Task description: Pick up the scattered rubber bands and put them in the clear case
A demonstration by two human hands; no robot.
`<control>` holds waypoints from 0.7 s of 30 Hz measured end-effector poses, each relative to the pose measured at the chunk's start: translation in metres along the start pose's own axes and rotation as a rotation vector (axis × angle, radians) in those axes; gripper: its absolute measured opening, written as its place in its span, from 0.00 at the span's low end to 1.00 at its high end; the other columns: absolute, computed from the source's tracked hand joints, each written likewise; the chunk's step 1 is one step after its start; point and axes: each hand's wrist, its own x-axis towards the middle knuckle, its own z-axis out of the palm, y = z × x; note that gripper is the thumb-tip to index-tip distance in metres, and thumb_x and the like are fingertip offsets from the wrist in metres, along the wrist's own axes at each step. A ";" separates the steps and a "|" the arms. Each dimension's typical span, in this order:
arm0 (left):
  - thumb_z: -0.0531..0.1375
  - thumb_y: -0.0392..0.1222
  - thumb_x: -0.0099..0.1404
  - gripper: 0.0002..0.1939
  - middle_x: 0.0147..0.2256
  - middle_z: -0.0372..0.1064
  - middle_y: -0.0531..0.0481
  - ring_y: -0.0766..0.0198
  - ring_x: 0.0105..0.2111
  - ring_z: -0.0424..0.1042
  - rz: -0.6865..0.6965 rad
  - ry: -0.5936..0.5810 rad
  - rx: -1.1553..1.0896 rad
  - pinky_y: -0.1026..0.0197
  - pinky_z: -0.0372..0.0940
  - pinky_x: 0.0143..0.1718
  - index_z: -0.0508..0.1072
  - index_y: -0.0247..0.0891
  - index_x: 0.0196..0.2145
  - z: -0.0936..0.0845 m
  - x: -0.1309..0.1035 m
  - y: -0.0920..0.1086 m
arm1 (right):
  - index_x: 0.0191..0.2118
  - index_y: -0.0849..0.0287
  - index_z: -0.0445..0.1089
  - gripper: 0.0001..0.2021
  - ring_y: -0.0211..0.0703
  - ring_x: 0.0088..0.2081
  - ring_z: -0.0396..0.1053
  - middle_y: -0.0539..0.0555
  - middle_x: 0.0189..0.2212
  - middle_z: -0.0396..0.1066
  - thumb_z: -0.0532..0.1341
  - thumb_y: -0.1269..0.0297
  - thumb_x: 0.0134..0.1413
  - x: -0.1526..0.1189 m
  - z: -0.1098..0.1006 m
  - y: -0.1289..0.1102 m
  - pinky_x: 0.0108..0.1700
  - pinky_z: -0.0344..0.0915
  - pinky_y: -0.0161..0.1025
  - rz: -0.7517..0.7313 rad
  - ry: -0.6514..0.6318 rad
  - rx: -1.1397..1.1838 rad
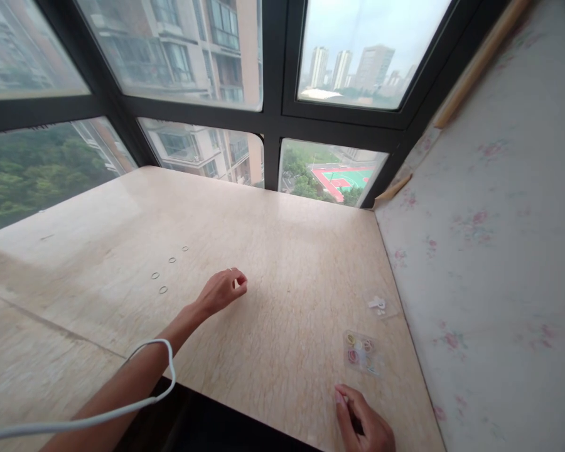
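Note:
Over the middle of the marble-patterned sill, my left hand (222, 290) is closed, thumb and fingertips together; whatever it may pinch is too small to make out. Several thin rings lie left of it, among them one ring (163, 290) nearest the wrist and another ring (185, 248) farthest back. My right hand (363, 419) is closed near the front edge, its thumb pressed to the index finger, and nothing can be made out between them. Just beyond it sits a clear compartment box (361, 353) with small coloured rings inside.
Small white pieces (377, 304) lie on clear plastic near the flowered wall (489, 270). A white cable (122, 409) loops over my left forearm. Dark window frames (272, 125) border the back of the sill (273, 351). A dark gap shows below its front edge.

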 end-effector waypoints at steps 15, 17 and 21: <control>0.58 0.50 0.62 0.14 0.15 0.56 0.60 0.74 0.16 0.52 -0.084 -0.219 -1.138 0.68 0.51 0.21 0.68 0.36 0.29 0.043 -0.039 0.136 | 0.36 0.60 0.74 0.14 0.40 0.25 0.75 0.55 0.27 0.77 0.53 0.60 0.62 0.008 -0.007 -0.012 0.29 0.68 0.31 0.017 -0.013 0.017; 0.57 0.50 0.62 0.13 0.15 0.56 0.60 0.74 0.16 0.52 -0.069 -0.253 -1.179 0.67 0.51 0.21 0.66 0.36 0.30 0.052 -0.041 0.150 | 0.37 0.60 0.74 0.14 0.40 0.26 0.74 0.55 0.27 0.77 0.53 0.60 0.63 0.009 -0.007 -0.014 0.30 0.67 0.32 0.034 -0.020 0.025; 0.55 0.49 0.63 0.12 0.15 0.55 0.61 0.73 0.16 0.51 -0.061 -0.299 -1.174 0.67 0.50 0.21 0.65 0.37 0.29 0.071 -0.040 0.169 | 0.37 0.60 0.74 0.13 0.39 0.25 0.73 0.53 0.25 0.75 0.53 0.61 0.63 0.009 -0.007 -0.016 0.29 0.65 0.31 0.074 -0.025 0.043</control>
